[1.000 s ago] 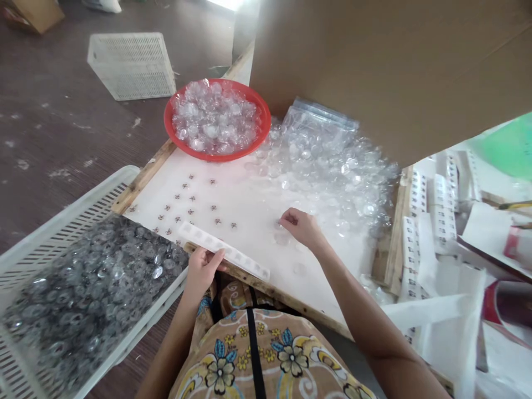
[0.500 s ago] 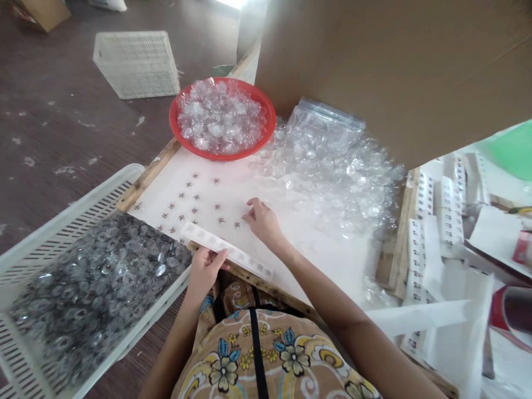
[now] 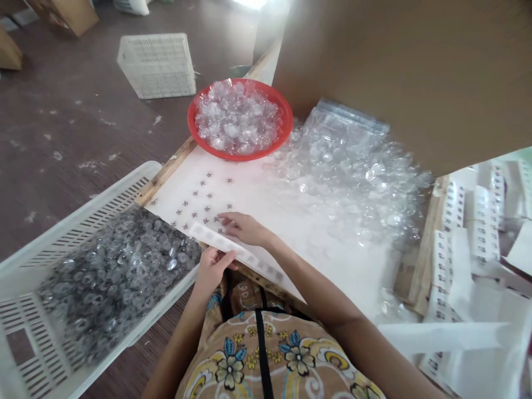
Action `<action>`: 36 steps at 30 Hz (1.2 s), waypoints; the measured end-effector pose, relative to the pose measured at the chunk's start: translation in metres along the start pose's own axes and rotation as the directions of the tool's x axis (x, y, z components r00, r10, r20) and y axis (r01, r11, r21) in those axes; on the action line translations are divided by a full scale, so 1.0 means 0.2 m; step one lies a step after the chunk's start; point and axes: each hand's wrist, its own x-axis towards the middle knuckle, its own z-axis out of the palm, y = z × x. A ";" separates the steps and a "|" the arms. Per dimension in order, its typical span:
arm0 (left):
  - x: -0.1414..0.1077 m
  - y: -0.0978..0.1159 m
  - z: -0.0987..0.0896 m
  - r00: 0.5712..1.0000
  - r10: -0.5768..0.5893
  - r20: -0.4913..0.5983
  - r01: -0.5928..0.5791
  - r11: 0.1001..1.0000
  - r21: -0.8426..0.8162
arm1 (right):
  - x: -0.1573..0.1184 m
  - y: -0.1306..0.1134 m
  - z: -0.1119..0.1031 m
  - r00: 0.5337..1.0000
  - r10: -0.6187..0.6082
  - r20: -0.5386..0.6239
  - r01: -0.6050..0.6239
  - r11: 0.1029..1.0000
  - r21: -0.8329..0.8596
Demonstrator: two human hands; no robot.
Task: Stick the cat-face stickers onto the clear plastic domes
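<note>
My left hand grips a white sticker strip between thumb and fingers at the table's front edge. The strip slants down to the right, and faint grey squares show along it. Just above the strip hovers my right hand, fingers stretched leftward and slightly apart, with nothing visible in them. Several small dark-printed pieces lie scattered on the white tabletop, left of my right hand; its fingers partly cover that area.
A red basin of clear round plastic pieces stands at the back. More clear pieces lie heaped right of it, beside a plastic bag. A white crate of dark-printed pieces sits left. Sticker strips lie far right.
My right hand has moved left and slightly down toward the strip, its fingers straighter than before. My left hand still holds the strip. The whole view has shifted, so things appear farther right.
</note>
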 end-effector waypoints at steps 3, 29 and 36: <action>-0.02 0.01 -0.04 0.997 0.030 0.075 -0.012 0.972 -0.235 | -0.02 -0.01 -0.02 0.997 -0.036 -0.066 0.043 0.993 0.108; 0.12 0.04 0.12 0.980 0.105 -0.171 -0.068 0.975 0.211 | -0.64 0.17 -0.47 0.505 0.167 -0.846 -0.079 0.986 0.147; 0.15 0.04 0.14 0.985 0.095 -0.142 -0.072 0.985 0.159 | -1.64 0.54 -0.70 -0.241 0.256 -0.936 -0.522 0.779 0.348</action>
